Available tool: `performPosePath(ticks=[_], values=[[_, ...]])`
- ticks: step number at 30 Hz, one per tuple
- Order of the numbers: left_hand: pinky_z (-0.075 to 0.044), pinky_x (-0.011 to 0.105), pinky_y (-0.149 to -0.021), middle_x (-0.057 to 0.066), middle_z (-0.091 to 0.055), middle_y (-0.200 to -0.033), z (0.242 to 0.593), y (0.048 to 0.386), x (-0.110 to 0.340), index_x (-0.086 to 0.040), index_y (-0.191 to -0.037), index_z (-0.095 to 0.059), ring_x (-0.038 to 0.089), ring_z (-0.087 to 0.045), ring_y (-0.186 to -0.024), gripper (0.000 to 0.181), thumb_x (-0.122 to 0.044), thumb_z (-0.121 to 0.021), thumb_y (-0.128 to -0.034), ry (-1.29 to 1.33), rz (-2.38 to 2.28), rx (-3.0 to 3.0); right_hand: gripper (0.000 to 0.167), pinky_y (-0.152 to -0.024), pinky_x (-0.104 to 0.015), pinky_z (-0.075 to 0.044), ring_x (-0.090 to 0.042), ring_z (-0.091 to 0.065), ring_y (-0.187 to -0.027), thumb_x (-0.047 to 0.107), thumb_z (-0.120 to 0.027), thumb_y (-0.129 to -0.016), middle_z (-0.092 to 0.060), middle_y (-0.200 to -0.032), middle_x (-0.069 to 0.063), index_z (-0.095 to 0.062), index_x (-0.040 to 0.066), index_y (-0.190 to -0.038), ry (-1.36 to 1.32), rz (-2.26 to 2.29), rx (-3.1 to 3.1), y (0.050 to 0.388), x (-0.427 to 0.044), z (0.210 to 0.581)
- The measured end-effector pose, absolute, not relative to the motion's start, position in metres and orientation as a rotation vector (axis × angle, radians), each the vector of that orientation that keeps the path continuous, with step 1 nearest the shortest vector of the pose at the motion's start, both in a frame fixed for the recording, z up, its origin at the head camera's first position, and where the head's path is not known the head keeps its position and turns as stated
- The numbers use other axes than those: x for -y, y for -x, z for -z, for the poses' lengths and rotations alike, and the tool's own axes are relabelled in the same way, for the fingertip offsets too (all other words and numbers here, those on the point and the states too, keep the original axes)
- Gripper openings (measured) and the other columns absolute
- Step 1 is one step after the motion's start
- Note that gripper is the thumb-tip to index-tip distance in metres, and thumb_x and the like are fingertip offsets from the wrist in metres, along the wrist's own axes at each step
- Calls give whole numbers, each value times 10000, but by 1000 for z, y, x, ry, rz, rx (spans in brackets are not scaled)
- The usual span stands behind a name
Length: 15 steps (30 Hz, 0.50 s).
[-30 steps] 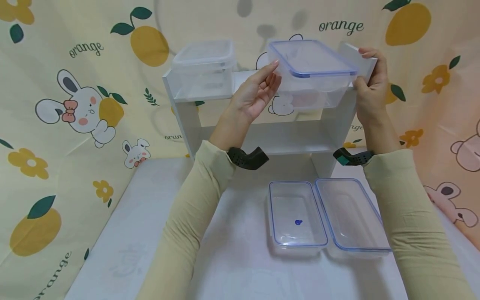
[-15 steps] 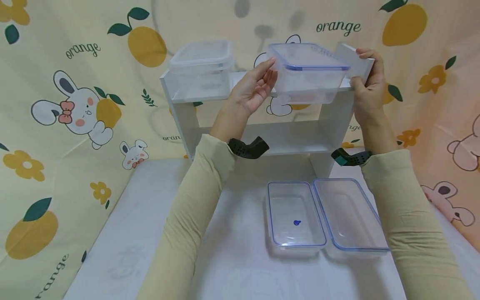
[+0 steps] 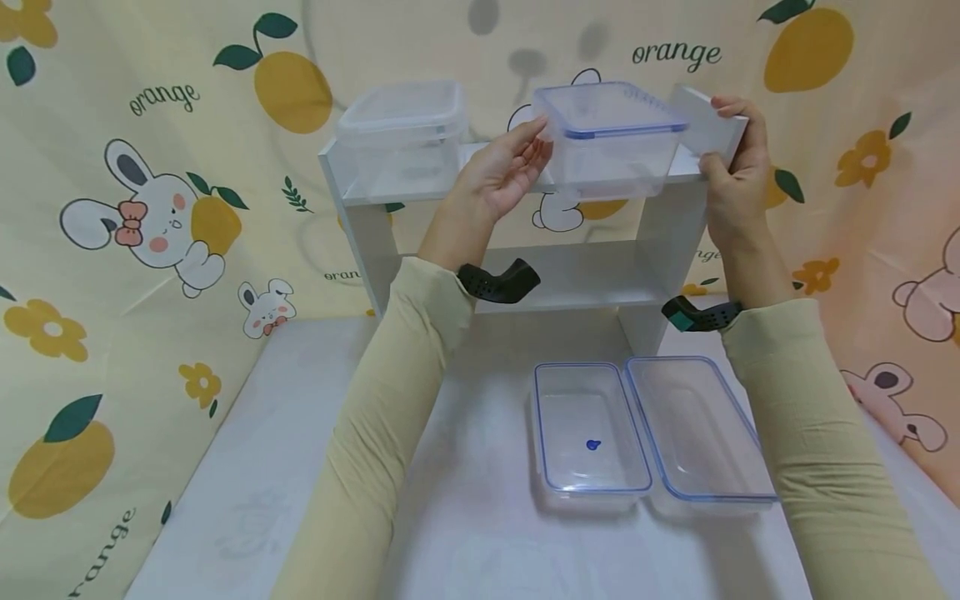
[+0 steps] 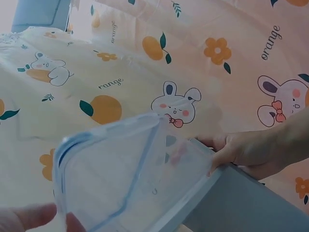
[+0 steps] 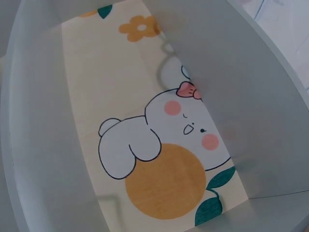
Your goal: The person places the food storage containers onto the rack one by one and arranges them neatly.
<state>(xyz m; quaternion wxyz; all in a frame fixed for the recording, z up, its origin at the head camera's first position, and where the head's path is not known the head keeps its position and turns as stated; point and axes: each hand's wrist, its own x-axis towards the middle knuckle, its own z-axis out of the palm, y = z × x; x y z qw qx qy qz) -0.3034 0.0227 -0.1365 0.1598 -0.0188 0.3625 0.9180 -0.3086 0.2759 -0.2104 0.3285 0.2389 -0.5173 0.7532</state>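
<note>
A clear plastic food container [image 3: 615, 154] with a blue-edged lid stands at the top board of the white shelf [image 3: 562, 275], its front bottom edge jutting past the board's front. My left hand [image 3: 506, 175] holds its left end, thumb above and fingers curled below; in the left wrist view thumb and a fingertip pinch the container's corner [image 4: 60, 169]. With my right hand [image 3: 738, 171] I grip the raised right side panel [image 3: 708, 125] of the shelf, thumb on its inner face. The right wrist view shows only the shelf's inside and the cloth behind.
On the top board's left stands another clear container [image 3: 405, 137] with a whitish lid. Two blue-rimmed containers, a smaller one [image 3: 592, 417] and a larger one [image 3: 697, 425], sit side by side on the white table [image 3: 300, 467]. Printed cloth [image 3: 187, 75] hangs behind.
The container in my left hand has moved back over the top board and slightly left, its right end farther from the side panel. My right hand keeps its grip on the panel.
</note>
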Motion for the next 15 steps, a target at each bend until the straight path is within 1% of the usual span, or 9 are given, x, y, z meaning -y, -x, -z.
performPosePath(ticks=[5,9,11,13,15], values=[[-454,233,-1080,90,-547,-885,138,303,-25,6,-1109,-531,162,-547,-814,275,66,-629,-860,48,-2667,-1061,464,-1210,-328,-291,-201,-361,-1321,-210,-361,-837,-486,-1335,8,-514,136,-1106,-620,-1964,1372,309,-276,211],[-447,254,-1094,90,-559,-933,142,299,-27,33,-1163,-527,167,-550,-878,309,60,-622,-870,-36,-2697,-1123,464,-1212,-323,-286,-197,-355,-1324,-205,-358,-840,-484,-1337,18,-511,140,-1109,-615,-1959,1379,309,-276,212],[-443,263,-1100,84,-581,-1046,145,296,-28,41,-1216,-528,173,-561,-963,351,39,-623,-878,-97,-2702,-1194,462,-1210,-326,-286,-198,-355,-1322,-204,-356,-838,-483,-1338,16,-510,139,-1107,-620,-1960,1375,309,-276,212],[-439,266,-1104,78,-585,-1222,149,292,-29,27,-1287,-510,180,-575,-1092,418,3,-629,-888,-168,-2700,-1303,458,-1206,-328,-290,-199,-356,-1318,-202,-355,-838,-482,-1337,12,-509,137,-1105,-624,-1961,1372,309,-276,211],[-431,261,-1111,58,-531,-1391,153,287,-31,0,-1362,-475,179,-556,-1232,488,-57,-632,-904,-247,-2675,-1463,454,-1200,-326,-295,-200,-357,-1315,-200,-353,-838,-480,-1337,8,-507,135,-1103,-628,-1960,1369,309,-276,211]])
